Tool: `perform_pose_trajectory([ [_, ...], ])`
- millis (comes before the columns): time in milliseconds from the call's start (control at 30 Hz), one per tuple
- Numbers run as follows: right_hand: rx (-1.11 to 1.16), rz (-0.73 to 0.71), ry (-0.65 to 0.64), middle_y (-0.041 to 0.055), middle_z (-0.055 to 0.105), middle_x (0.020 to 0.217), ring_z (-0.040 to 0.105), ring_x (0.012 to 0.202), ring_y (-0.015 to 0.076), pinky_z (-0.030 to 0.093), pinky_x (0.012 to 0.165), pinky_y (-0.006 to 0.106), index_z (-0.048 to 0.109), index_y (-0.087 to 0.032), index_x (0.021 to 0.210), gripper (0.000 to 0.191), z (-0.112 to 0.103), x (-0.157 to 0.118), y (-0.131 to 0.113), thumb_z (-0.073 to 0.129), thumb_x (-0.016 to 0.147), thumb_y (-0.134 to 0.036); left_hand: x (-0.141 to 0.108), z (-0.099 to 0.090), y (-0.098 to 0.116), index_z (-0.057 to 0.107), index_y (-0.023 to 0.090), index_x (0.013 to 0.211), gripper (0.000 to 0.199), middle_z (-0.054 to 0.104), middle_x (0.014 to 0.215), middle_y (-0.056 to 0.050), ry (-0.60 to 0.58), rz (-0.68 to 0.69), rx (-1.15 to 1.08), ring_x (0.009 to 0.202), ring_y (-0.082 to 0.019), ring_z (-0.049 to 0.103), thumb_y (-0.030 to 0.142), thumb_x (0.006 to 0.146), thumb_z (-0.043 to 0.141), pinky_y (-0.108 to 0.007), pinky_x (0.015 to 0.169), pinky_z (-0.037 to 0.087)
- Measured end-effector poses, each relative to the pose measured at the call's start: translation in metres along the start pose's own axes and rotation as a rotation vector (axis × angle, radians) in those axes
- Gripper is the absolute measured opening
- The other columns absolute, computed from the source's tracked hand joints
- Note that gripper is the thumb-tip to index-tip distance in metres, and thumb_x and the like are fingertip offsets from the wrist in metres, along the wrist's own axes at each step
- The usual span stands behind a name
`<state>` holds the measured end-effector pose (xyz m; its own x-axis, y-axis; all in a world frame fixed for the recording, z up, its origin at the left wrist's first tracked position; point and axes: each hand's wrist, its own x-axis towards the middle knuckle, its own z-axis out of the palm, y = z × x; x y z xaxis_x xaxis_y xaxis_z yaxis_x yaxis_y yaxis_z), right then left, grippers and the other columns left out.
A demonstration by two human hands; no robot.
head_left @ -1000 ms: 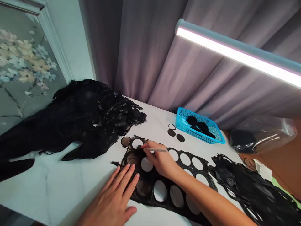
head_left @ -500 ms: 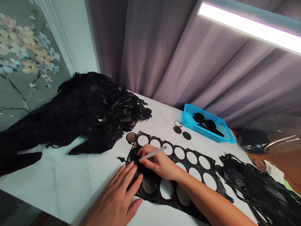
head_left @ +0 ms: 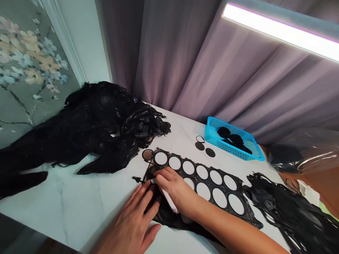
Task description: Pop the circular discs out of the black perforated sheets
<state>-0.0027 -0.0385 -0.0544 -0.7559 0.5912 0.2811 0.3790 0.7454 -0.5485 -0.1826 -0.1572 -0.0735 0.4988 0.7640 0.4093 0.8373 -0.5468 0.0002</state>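
Observation:
A thin black sheet (head_left: 212,188) with rows of round holes lies on the white table, which shows through many of the holes. My right hand (head_left: 173,188) is closed around a slim white pen-like tool (head_left: 170,201) over the left part of the sheet. The tool's tip is hidden behind my fingers. Flat on the sheet's left edge rests my left hand (head_left: 137,211), fingers spread. Close to its fingertips is a small black scrap (head_left: 137,179). A dark disc (head_left: 147,154) lies at the sheet's upper left corner.
A large heap of black sheet material (head_left: 100,127) covers the table's left side. Behind the sheet are loose black discs (head_left: 210,152) and a blue basket (head_left: 233,139) with black pieces in it. Shredded black strips (head_left: 286,208) lie at right. A bright lamp (head_left: 280,30) hangs above.
My right hand has turned, so the white tool's back end has swung from upper right to lower right. My left hand has stayed in place.

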Motion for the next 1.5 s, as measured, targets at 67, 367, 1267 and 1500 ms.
perform_pose_trajectory([
  [67,-0.005,0.107,0.181,0.005,0.063,0.088,0.056,0.081,0.0197,0.047,0.074,0.032,0.052,-0.022,0.085,0.015,-0.011,0.007,0.018,0.043,0.096,-0.02,0.001,0.001,0.0,0.059,0.018,0.13,0.046,0.058,0.139,-0.014,0.004,0.0,-0.013,0.13,-0.034,0.052,0.034,0.088,0.061,-0.047,0.097,0.055],
  [367,0.248,0.305,0.202,0.0025,0.067,0.088,0.056,0.073,0.0154,0.042,0.065,0.027,0.056,-0.021,0.089,0.012,-0.033,-0.008,0.001,0.048,0.096,-0.024,-0.013,-0.012,0.008,0.061,0.017,0.127,0.036,0.062,0.132,-0.011,0.109,-0.085,-0.027,0.127,-0.03,0.055,0.027,0.092,0.059,-0.047,0.105,0.048],
  [1267,0.41,0.153,-0.07,0.005,0.061,0.102,0.056,0.09,0.017,0.046,0.081,0.031,0.053,-0.02,0.081,0.014,0.006,-0.031,-0.044,0.057,0.093,-0.014,-0.038,-0.019,0.024,0.06,0.011,0.128,0.036,0.065,0.128,-0.011,0.114,-0.122,-0.034,0.123,-0.026,0.058,0.022,0.094,0.052,-0.04,0.105,0.048],
  [1500,0.199,0.039,-0.102,0.0091,0.063,0.105,0.057,0.093,0.0212,0.049,0.082,0.035,0.054,-0.021,0.084,0.013,0.015,-0.035,-0.053,0.053,0.092,-0.011,-0.037,-0.016,0.027,0.062,0.01,0.124,0.034,0.066,0.125,-0.013,0.123,-0.14,0.005,0.121,-0.029,0.06,0.022,0.095,0.049,-0.041,0.098,0.053],
])
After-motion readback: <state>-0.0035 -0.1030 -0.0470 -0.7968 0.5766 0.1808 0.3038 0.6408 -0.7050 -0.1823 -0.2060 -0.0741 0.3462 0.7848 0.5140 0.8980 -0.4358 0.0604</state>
